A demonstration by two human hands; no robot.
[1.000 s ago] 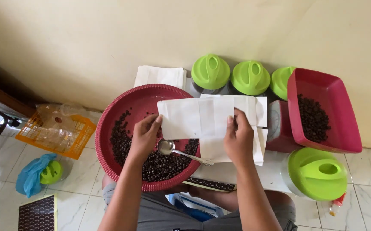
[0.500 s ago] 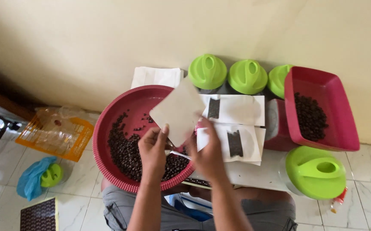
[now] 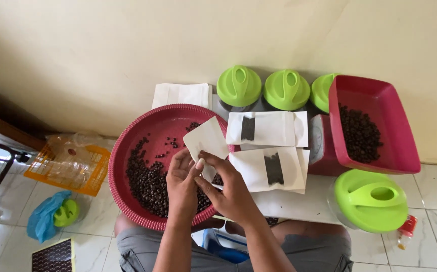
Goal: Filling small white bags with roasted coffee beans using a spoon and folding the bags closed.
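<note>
We see both hands together at lower centre of the frame, pinching one white paper pouch between them: the left hand grips its lower edge from the left, the right hand closes on it from the right, fingers of both touching at the pouch's bottom. The pouch sticks up and tilts a bit left, held over the right part of the round red basket, which sits in the person's lap at centre left and holds a heap of dark beans mostly in its lower left half. Just right of the hands two more white pouches with dark window strips lie flat, the upper pouch above the lower pouch, overlapping slightly, on a white surface. A stack of white pouches lies against the wall above the basket. At upper centre three jars with green lids stand in a row along the wall; the third is partly hidden by a red rectangular tray at right, which holds more dark beans and rests on a red scale. A bigger green lid sits at lower right, a small red-capped bottle just beside it. At left on the tiled floor: an orange basket with clear plastic in it, a blue bag with a green lid tucked in, a dark patterned box at the bottom edge. Grey shorts show at the bottom.
</note>
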